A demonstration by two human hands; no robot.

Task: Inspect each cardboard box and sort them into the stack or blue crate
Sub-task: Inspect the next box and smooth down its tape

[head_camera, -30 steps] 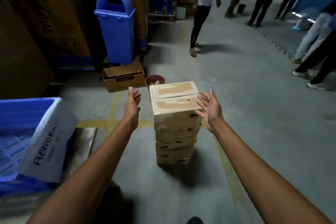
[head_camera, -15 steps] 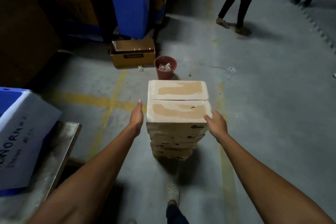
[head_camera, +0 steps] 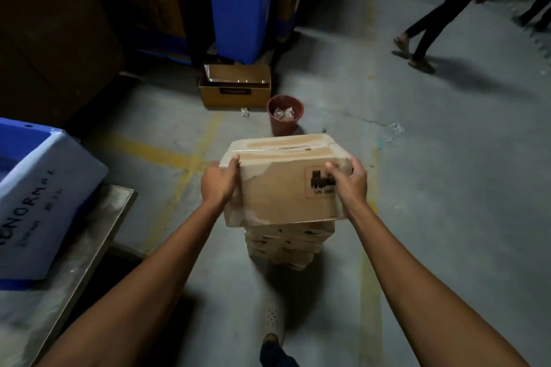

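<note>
A: Where's the box?

B: One cardboard box is held in both hands, directly above the stack. It is tilted so its near face points up at the camera. Can't tell whether its lower edge touches the stack or just clears it.

A: Grip?

B: The left hand is clamped on the left end, thumb hooked over the top edge. The right hand is on the right end, fingers curled over the near face and partly covering a printed mark. Both sets of fingers are closed firmly on the cardboard.

A: Condition?

B: The outer layer looks scuffed and peeled along the near-left edge and corner. The tape on top looks whole, though the light is poor.

A: So where are we in the job?

B: Mid-inspection on this one, I'd say, with no verdict yet. Several boxes sit in the stack below it; the exact count isn't readable. The blue crate is at near left on a metal table, well apart from the box. A white sheet with partly readable lettering hangs over its side. Its inside is mostly out of view, so what is already sorted can't be counted.

A: Left to do?

B: Probably decide on this box, place it, then work through the rest.
</note>
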